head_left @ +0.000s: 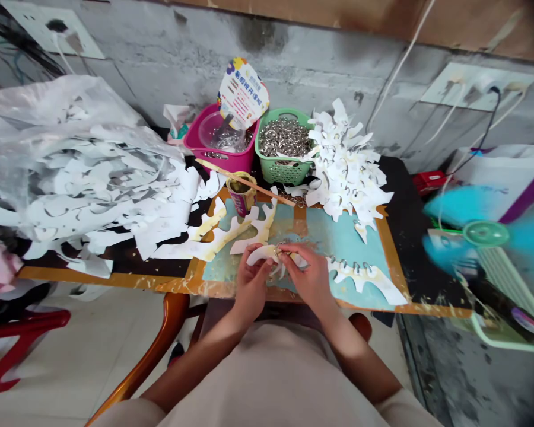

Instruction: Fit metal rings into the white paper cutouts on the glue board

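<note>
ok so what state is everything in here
left hand: gripping a white card cut-out
right hand: pinching a metal ring on that cut-out
green plastic basket: full of metal rings
card strip: flat on the mat, rings along its edge
desk fan: running, blades blurred

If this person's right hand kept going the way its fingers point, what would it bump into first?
Probably the small metal ring on the white cut-paper piece held in the left hand, just ahead of the right hand, though depth is hard to judge.
</note>
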A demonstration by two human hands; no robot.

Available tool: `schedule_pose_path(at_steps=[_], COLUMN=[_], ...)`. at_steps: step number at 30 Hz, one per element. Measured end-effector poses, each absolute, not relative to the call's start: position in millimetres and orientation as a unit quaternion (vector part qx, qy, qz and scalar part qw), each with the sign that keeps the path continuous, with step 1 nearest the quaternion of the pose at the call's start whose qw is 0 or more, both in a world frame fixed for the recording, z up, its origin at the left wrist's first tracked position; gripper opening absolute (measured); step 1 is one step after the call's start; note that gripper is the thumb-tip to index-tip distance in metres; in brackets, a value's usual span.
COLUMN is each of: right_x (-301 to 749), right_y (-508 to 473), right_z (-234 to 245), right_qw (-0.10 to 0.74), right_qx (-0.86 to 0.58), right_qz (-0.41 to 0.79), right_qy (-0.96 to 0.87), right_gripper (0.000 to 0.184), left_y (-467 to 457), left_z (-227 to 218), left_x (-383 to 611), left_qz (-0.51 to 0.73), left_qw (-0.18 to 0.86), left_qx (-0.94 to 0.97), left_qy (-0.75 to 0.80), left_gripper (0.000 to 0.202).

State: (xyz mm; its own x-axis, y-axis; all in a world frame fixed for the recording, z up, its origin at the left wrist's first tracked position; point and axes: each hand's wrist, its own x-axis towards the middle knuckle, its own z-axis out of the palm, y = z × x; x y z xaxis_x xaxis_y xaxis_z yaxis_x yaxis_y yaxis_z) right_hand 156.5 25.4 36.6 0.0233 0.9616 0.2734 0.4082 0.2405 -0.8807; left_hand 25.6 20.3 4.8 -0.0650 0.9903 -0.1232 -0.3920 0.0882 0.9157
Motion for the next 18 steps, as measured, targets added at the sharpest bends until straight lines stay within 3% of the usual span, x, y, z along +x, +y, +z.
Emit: schedule_pose_path(at_steps=[3, 7, 10, 14, 18], right_x=[182, 216, 221, 195, 165], right_y=[11, -13, -17, 1, 12], right_z=[62, 104, 112, 71, 17], right_qw=[0.459, 0.410, 0.308, 0.187, 0.173], right_qx=[-0.557, -0.579, -0.561, -0.543, -0.485], right_qz=[0.285, 0.184, 0.168, 0.218, 0.214], right_qy=[-0.631, -0.681, -0.749, -0.789, -0.830], right_gripper=[0.010, 0.008, 0.011, 0.014, 0.015], left_y=[13, 0, -6, -14, -21], left_z=[14, 34, 39, 15, -20], left_x=[38, 49, 46, 20, -15], left_qz=[0.564, 0.520, 0.483, 0.426, 0.316], left_qw=[0.626, 0.677, 0.655, 0.451, 0.237], left_qx=[0.385, 0.461, 0.489, 0.595, 0.725], left_qy=[0.377, 0.244, 0.313, 0.511, 0.564], left_gripper=[0.046, 0.066, 0.045, 0.028, 0.029])
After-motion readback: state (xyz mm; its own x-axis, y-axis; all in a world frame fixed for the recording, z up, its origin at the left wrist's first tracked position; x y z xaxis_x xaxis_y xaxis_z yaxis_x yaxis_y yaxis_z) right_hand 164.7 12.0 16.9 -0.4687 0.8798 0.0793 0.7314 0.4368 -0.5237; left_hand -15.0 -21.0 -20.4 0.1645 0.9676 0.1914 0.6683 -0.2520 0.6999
